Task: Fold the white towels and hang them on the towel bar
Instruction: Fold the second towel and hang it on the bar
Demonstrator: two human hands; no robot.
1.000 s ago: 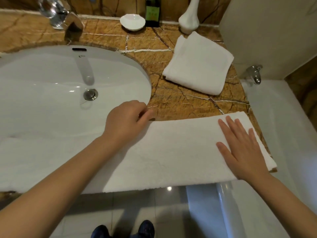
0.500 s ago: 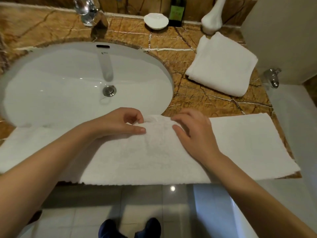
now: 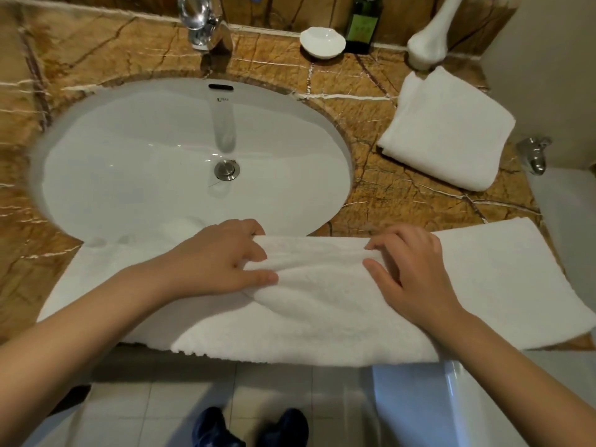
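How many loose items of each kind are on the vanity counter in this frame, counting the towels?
White towels: 2, the spread towel and the folded towel
White dish: 1
Dark green bottle: 1
White vase: 1
Total: 5

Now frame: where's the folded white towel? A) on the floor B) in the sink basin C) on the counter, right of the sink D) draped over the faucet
C: the folded towel lies on the marble counter right of the sink, apart from the long towel at the front edge.
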